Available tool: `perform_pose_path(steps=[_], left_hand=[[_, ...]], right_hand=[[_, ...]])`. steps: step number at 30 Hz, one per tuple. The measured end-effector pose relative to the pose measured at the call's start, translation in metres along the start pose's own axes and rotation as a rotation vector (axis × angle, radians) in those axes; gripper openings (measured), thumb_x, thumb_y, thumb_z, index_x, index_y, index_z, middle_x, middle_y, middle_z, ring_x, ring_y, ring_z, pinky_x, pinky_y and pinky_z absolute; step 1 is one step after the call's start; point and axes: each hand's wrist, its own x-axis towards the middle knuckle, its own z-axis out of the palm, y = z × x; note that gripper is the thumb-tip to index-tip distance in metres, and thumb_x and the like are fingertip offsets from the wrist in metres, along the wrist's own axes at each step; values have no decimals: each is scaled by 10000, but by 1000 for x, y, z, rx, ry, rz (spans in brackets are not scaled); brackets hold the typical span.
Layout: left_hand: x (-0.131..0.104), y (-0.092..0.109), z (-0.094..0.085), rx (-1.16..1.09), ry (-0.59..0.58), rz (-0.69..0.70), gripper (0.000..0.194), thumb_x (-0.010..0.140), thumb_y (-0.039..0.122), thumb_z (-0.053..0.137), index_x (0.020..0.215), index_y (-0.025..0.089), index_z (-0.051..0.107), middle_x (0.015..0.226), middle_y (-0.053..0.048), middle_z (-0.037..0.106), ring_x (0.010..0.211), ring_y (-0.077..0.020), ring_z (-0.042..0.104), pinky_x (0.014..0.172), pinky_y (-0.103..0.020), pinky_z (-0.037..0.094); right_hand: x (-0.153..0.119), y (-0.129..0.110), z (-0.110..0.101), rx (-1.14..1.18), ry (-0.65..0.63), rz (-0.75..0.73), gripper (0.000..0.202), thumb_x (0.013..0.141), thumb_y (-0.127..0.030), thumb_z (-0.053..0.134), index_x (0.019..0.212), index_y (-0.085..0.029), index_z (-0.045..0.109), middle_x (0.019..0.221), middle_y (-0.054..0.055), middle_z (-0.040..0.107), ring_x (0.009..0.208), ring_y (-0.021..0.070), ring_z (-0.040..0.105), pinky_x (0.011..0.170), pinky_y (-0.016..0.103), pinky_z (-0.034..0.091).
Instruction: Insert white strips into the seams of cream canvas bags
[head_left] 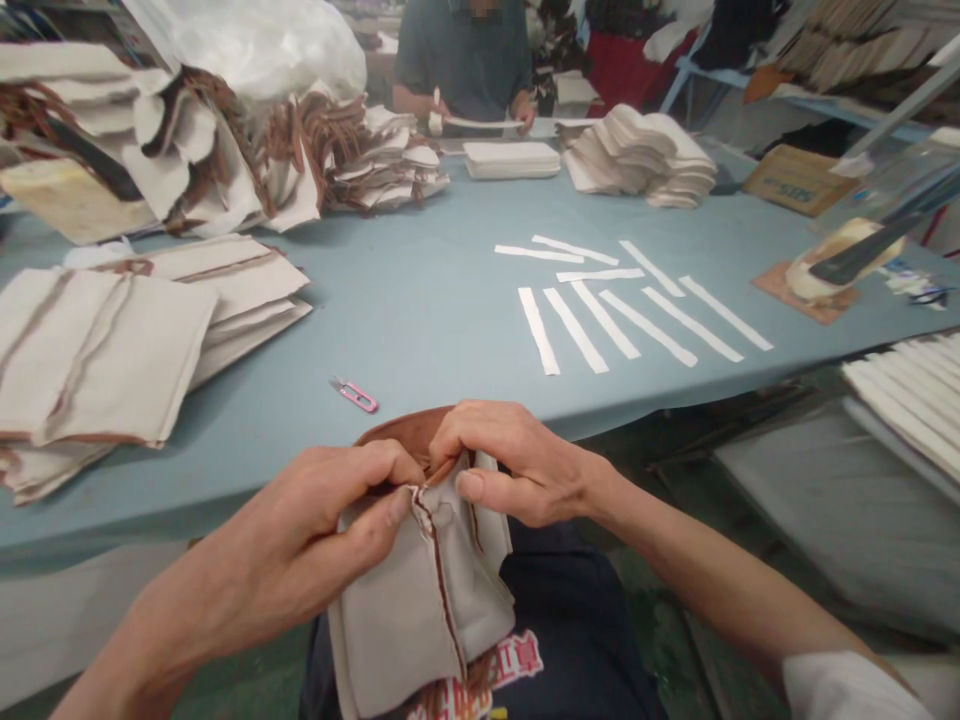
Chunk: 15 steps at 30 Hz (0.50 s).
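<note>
A sewn fabric pouch [390, 610], off-white outside with brown seam edges, hangs between my hands over my lap. Its brown inner side shows at the opening along the top. My left hand [345, 510] pinches the rim, thumb on the pale outside beside a seam and fingers inside the opening. Just to the right, my right hand [517, 460] grips the same rim, its fingertips curled into the brown side. Pink-handled thread snips [354, 394] lie on the table beyond my left hand, touched by neither hand.
The blue-green table [420, 300] bears several white strips [615, 315] at centre right. Stacked sewn pieces [97, 340] lie at left, with piled fabric [247, 150] behind them. A glue-stained container [832, 260] stands at right. Opposite, a person [465, 70] handles a pale strip.
</note>
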Motion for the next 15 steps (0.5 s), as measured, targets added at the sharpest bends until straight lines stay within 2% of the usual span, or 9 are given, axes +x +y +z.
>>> perform_pose_path(steps=[3, 7, 11, 15], left_hand=[[1, -1, -1, -107, -16, -51, 367, 1130, 400, 547, 838, 226, 685, 680, 68, 542, 585, -121, 476, 544, -211, 391], [-3, -1, 0, -214, -9, -171, 400, 1079, 481, 592, 827, 206, 735, 688, 42, 547, 602, -131, 473, 542, -217, 385], [-6, -7, 8, -362, 11, -282, 396, 979, 554, 725, 820, 192, 740, 677, 40, 514, 599, -124, 420, 525, -211, 343], [-6, -16, 15, -432, 64, -331, 450, 938, 593, 799, 775, 177, 740, 675, 24, 540, 611, -120, 414, 531, -208, 320]], right_hand=[[12, -9, 9, 127, 70, -48, 339, 1138, -506, 615, 978, -208, 641, 907, 27, 725, 846, 168, 658, 841, 326, 510], [17, -4, 21, 324, 59, 30, 326, 1084, -455, 735, 907, -206, 621, 801, -31, 657, 728, 120, 590, 719, 260, 465], [16, 2, 26, 428, 57, 106, 317, 1055, -431, 757, 893, -198, 614, 757, -56, 600, 665, 94, 508, 633, 236, 395], [18, 3, 26, 466, 23, 162, 346, 1056, -483, 734, 907, -201, 601, 734, -72, 533, 642, 93, 446, 609, 236, 372]])
